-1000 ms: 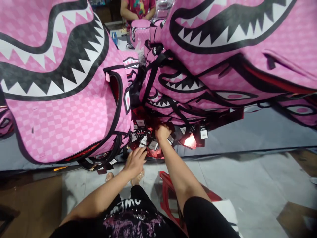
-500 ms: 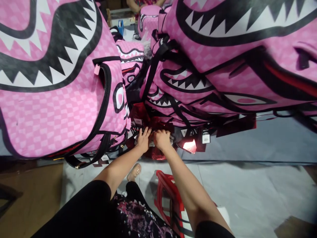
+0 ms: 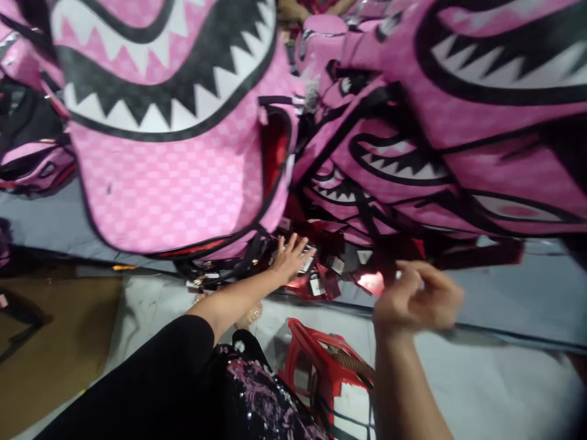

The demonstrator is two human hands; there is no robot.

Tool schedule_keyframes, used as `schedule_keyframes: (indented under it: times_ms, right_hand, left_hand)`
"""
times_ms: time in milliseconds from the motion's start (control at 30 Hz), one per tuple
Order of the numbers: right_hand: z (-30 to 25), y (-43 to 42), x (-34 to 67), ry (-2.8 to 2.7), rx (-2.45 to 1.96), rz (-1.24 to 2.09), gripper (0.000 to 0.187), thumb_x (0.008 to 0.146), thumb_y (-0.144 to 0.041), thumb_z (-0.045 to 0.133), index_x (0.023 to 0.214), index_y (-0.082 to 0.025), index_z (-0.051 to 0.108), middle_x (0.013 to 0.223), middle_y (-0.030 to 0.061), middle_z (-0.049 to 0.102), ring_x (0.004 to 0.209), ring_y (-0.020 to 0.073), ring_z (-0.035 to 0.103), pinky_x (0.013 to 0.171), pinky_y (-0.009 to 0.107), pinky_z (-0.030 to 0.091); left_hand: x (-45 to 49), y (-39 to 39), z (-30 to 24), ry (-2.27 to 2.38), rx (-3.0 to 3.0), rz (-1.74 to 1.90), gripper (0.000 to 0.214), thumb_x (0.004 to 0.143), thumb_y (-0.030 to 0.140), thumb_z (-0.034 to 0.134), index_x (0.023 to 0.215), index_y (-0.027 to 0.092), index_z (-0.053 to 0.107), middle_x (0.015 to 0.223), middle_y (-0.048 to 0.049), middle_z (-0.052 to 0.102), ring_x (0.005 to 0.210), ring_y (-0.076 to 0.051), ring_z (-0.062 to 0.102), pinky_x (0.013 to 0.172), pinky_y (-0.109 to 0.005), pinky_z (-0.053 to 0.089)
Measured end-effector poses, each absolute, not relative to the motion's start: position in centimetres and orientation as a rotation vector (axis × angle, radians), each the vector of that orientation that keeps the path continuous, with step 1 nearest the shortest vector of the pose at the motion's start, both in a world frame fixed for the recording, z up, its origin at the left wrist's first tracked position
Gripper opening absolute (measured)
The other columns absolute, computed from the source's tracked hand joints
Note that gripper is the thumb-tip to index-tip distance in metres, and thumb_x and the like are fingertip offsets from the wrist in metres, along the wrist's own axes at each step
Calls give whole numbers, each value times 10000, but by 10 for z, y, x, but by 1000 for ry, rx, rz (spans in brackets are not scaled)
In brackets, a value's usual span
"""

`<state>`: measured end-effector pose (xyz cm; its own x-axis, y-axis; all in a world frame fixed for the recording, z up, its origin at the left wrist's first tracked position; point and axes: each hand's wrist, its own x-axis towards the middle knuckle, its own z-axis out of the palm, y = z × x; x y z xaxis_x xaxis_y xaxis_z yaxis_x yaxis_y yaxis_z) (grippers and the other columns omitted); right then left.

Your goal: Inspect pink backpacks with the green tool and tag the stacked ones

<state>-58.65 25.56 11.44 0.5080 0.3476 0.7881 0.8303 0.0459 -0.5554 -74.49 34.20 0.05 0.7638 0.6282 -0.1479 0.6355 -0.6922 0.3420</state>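
A heap of dark red tags [image 3: 328,269] with white labels lies at the table's near edge, under stacked pink shark-mouth bags. My left hand [image 3: 290,257] rests on the tags with its fingers spread flat. My right hand [image 3: 419,299] is raised off the heap, to the right, its fingers curled in a pinch; whatever it holds is blurred and too small to name. A large pink bag [image 3: 178,153] with a black zipper looms just left of my left hand.
More pink shark-mouth bags [image 3: 458,122] are piled on the grey table [image 3: 504,293] at right and behind. A red plastic stool [image 3: 321,373] stands by my legs. Another person's arms [image 3: 312,6] show at the far top edge. Brown cardboard [image 3: 50,342] lies on the floor at left.
My right hand has lifted off the tag heap and moved right and nearer to me. My left hand stays on the tags, fingers now spread. The view swung right.
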Motion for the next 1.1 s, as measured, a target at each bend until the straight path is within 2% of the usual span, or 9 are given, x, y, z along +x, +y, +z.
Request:
schedule_keyframes:
  times_ms: [100, 200, 267, 467, 633, 733, 833, 933, 1100]
  right_hand:
    - [112, 218, -646, -1387, -1518, -568, 108, 826, -161, 647, 799, -213, 556, 639, -9, 626, 593, 160, 619, 651, 305, 496]
    - [91, 190, -717, -1541, -1672, -436, 83, 824, -172, 677, 876, -182, 613, 743, 34, 682, 662, 168, 649, 653, 278, 503]
    - [76, 181, -771, -1658, -1668, -228, 69, 857, -199, 654, 910, -172, 619, 793, 57, 694, 706, 175, 660, 679, 281, 512]
    - [55, 207, -920, -1805, -1589, 168, 182, 968, -244, 461, 918, -160, 615, 799, 83, 698, 711, 186, 660, 658, 298, 516]
    - [77, 269, -982, -1975, -1596, 181, 230, 977, -305, 485, 1090, -163, 625, 899, 83, 723, 792, 197, 676, 753, 315, 503]
    - [98, 303, -999, -2066, -1895, 30, 430, 974, -304, 477, 1362, -119, 482, 892, 118, 716, 659, 198, 647, 589, 294, 425]
    - [108, 321, -1007, -2099, -2140, -59, 343, 970, -261, 431, 1258, -131, 564, 845, 123, 702, 584, 182, 608, 500, 277, 319]
    - [107, 318, -1005, -2041, -2195, -17, 265, 973, -254, 398, 1080, -147, 616, 867, 106, 709, 643, 185, 633, 537, 261, 362]
    - [99, 302, -998, -1806, -2214, 120, 354, 970, -251, 366, 1232, -109, 559, 1057, 139, 723, 803, 206, 694, 676, 277, 473]
  left_hand:
    - [-785, 326, 22, 848, 2308, 149, 575, 853, 160, 581, 1415, 243, 490, 1595, -119, 276, 1496, -356, 148, 1178, -618, 149]
    - [-858, 299, 45, 772, 1974, 374, 360, 942, 246, 498, 1285, 232, 608, 1333, -87, 617, 1262, -209, 548, 1097, -388, 398]
    - [-916, 278, 58, 831, 1836, 502, 350, 970, 334, 464, 1264, 215, 613, 1163, -55, 708, 1053, -143, 660, 944, -266, 499]
    - [-1061, 262, 63, 964, 1469, 834, 217, 879, 313, 606, 858, 131, 721, 925, -71, 751, 872, -143, 699, 813, -222, 534]
    - [-1137, 317, 62, 1142, 1427, 897, 216, 899, 294, 559, 937, 138, 704, 853, -40, 749, 776, -132, 692, 739, -221, 521]
    - [-1167, 352, 68, 1206, 1499, 895, 242, 903, 299, 559, 1070, 165, 670, 852, -19, 744, 763, -125, 680, 739, -220, 495]
    - [-1180, 376, 70, 1159, 1650, 811, 198, 901, 293, 563, 1015, 203, 697, 866, -9, 745, 777, -128, 674, 735, -218, 466]
    - [-1181, 391, 66, 1083, 1812, 700, 178, 900, 269, 555, 948, 222, 720, 905, -23, 744, 841, -151, 670, 719, -225, 428]
    - [-1172, 408, 61, 973, 1969, 561, 226, 890, 174, 503, 959, 221, 713, 943, -53, 729, 915, -184, 645, 692, -245, 376]
